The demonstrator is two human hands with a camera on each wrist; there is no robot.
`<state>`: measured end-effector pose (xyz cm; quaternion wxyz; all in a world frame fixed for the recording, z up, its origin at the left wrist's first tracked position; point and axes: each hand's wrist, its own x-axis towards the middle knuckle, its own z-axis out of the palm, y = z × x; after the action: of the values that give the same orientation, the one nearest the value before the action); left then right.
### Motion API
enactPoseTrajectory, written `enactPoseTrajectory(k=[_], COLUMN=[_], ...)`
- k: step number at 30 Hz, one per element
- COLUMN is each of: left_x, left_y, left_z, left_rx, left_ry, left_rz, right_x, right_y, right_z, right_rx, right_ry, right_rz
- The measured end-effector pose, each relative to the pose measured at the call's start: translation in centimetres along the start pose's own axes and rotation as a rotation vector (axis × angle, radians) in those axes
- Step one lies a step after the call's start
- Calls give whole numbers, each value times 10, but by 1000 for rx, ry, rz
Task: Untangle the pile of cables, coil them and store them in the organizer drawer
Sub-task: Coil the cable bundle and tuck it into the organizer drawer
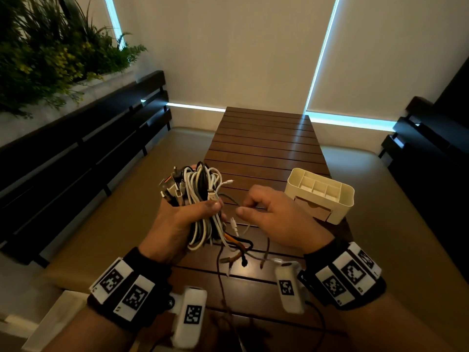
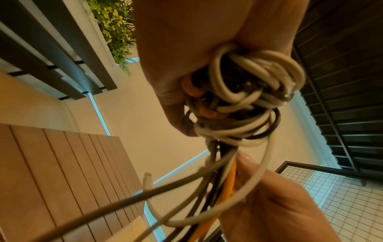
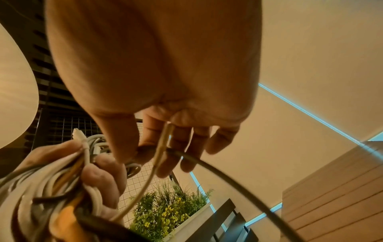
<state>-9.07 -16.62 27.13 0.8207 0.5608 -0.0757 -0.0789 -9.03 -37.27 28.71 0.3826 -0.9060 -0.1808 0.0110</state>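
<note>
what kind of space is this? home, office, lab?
Probably a home lounge or sunroom, not a lab: a slatted wooden table, a planter of greenery along the wall, and drawn roller blinds. Slatted benches flank the table.

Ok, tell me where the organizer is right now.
In the head view the cream organizer stands on the slatted wooden table, toward its right edge, just beyond the right hand and apart from the cable bundle gripped by the left hand.

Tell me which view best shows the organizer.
Head view. The cream organizer stands whole on the slatted table, right of the right hand, its top compartments and front drawer visible. The left wrist view catches only a pale blurred edge at the bottom that may be it; the right wrist view doesn't show it.
</note>
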Motion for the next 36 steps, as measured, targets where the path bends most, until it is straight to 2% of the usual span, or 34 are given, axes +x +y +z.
enactPoseTrajectory(k=[5,8,12,14,18,19,20,23,24,28,31,34,36], left_x=[3,4,6,8,13,14,15,17,18,19,19,17,12], left_y=[2,5,4,3,-2,-2,-3,-5,-6,-8,-8,-11,-16], left_z=[3,3,4,2,-2,-2,-2,0,0,0,-1,2,8], left_rx=[-1,-8,0,-1,-19,-39,-66,-98,-91,-61,-79,-115,-143], left_ry=[19,11,29,44,116,142,165,187,182,168,189,159,124], left_rz=[24,13,25,13,11,17,22,32,28,17,34,12,-9], right_x=[-7,-9,-4,-4,-9,-8,-8,-8,-8,-10,-13,-12,-9], right_y=[0,-1,3,8,11,11,11,5,5,7,9,6,1], right_z=[7,14,11,8,6,7,8,21,25,28,32,45,50], right_rx=[276,208,48,23,122,141,148,264,329,407,458,688,889], right_ry=[-98,-207,-224,-117,356,409,380,-1,-80,-95,-214,-303,-223], right_rz=[27,56,77,89,141,177,221,326,341,447,588,676,683])
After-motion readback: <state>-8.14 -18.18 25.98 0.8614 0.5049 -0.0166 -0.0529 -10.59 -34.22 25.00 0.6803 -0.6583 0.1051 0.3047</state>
